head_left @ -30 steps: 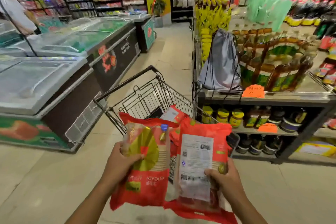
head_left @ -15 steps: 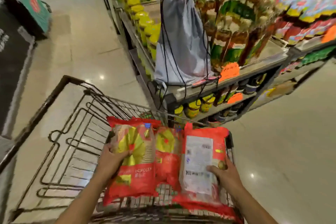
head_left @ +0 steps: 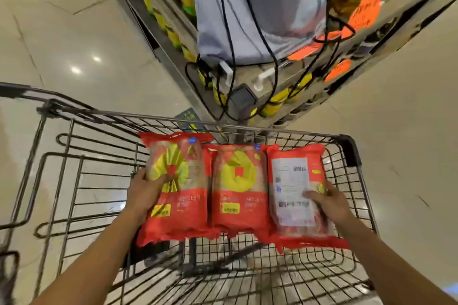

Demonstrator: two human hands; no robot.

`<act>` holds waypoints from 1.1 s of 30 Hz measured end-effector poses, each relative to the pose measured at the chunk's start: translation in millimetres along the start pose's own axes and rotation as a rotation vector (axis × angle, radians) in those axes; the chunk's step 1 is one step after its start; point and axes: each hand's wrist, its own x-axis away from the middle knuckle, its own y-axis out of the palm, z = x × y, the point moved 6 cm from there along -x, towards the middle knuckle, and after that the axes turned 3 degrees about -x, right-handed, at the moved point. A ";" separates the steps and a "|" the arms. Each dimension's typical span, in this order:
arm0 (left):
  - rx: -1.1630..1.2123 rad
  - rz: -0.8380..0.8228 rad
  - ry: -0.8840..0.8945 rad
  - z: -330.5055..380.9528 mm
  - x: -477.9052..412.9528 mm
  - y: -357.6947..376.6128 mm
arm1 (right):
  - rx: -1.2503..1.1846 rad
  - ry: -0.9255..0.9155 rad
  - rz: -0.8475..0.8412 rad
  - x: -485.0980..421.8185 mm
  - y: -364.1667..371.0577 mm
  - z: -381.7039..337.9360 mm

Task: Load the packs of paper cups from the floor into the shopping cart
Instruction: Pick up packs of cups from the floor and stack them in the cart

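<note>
Head view: left hand (head_left: pixel 146 190) is gripping the outer edge of the left pack (head_left: pixel 183 205), thumb curling over its front, while right hand (head_left: pixel 327 202) is gripping the right pack (head_left: pixel 292 181), thumb lying across the white label. Both are pressing inward, likely to keep the middle pack (head_left: pixel 239 188) squeezed in one row. All three are hanging inside the shopping cart (head_left: pixel 272 131) basket; can't tell if they're touching the wire bottom.

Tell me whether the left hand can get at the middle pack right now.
Probably yes: the middle pack lies uncovered right beside the left pack, which the left hand holds; it would need to let go first.
</note>
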 end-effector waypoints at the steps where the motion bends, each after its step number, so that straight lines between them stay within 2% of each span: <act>1: -0.022 0.017 0.008 1.9 1.4 -1.1 | 0.009 -0.007 0.008 2.8 0.4 -2.3; 6: -0.179 0.074 0.134 14.5 21.3 -1.3 | 0.126 -0.089 0.086 32.8 3.3 -16.1; 10: -0.449 0.160 0.323 51.8 58.8 -9.1 | 0.300 -0.262 0.101 78.8 -4.0 -52.7; 13: -0.643 0.147 0.603 112.5 112.4 9.6 | 0.537 -0.426 0.123 123.6 -31.1 -82.9; 16: -0.781 0.097 0.909 183.5 197.4 47.8 | 0.787 -0.578 0.257 181.4 -72.3 -103.6; 19: -0.894 0.014 1.280 250.4 315.3 99.9 | 0.928 -0.668 0.418 244.3 -122.9 -105.5; 21: -0.977 0.039 1.461 278.4 394.4 133.9 | 0.923 -0.665 0.532 278.3 -167.3 -93.4; 25: -1.082 0.053 1.681 297.8 538.2 215.3 | 0.793 -0.543 0.690 334.0 -281.4 -33.9; 29: -1.090 -0.045 1.886 278.7 673.2 317.7 | 0.640 -0.369 0.776 382.1 -408.0 70.7; 33: -1.092 -0.217 2.102 228.7 810.2 418.6 | 0.475 -0.137 0.935 432.6 -512.3 201.7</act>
